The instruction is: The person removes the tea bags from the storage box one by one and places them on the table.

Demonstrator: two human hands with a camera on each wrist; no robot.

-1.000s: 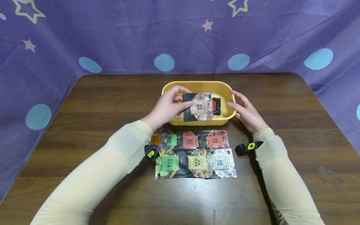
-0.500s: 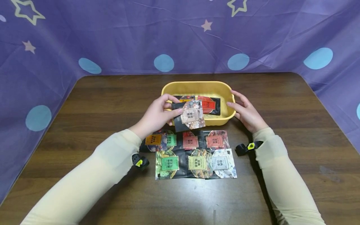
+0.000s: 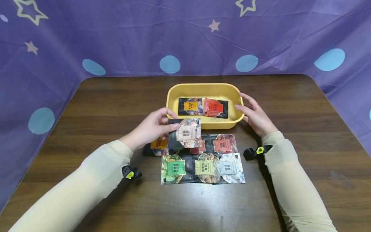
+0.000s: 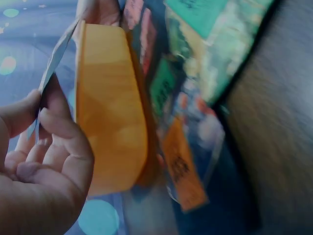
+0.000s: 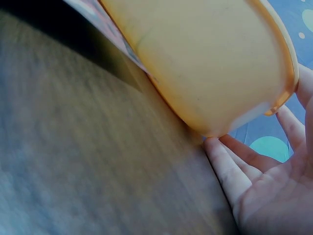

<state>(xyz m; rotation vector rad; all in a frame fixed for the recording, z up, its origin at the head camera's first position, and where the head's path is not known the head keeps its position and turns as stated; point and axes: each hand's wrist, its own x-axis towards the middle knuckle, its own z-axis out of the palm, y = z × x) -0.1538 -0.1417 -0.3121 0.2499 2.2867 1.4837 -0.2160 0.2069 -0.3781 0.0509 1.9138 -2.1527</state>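
My left hand (image 3: pixel 155 127) pinches a black tea sachet (image 3: pixel 186 132) with a floral print and pale label, between thumb and fingers. It hangs just in front of the yellow plastic bin (image 3: pixel 203 125), above the rows of sachets on the table. On the bin's right end, my right hand (image 3: pixel 256 116) grips the rim, thumb on top and other fingers against the outside and lower edge. Inside the bin lie an orange-labelled sachet (image 3: pixel 190 106) and a red-labelled sachet (image 3: pixel 215 108), side by side. In the left wrist view the held sachet (image 4: pixel 54 58) shows nearly edge-on.
In front of the bin, several sachets lie flat in two rows, among them a green-labelled sachet (image 3: pixel 175 168), a yellow-green-labelled sachet (image 3: pixel 204 167) and a white sachet (image 3: pixel 228 168). A purple curtain (image 3: pixel 203 38) hangs behind the wooden table (image 3: pixel 110 96).
My left hand has drawn the pale-labelled sachet out from over the bin, toward me and to the left, uncovering the two sachets inside. The right hand has stayed on the rim.
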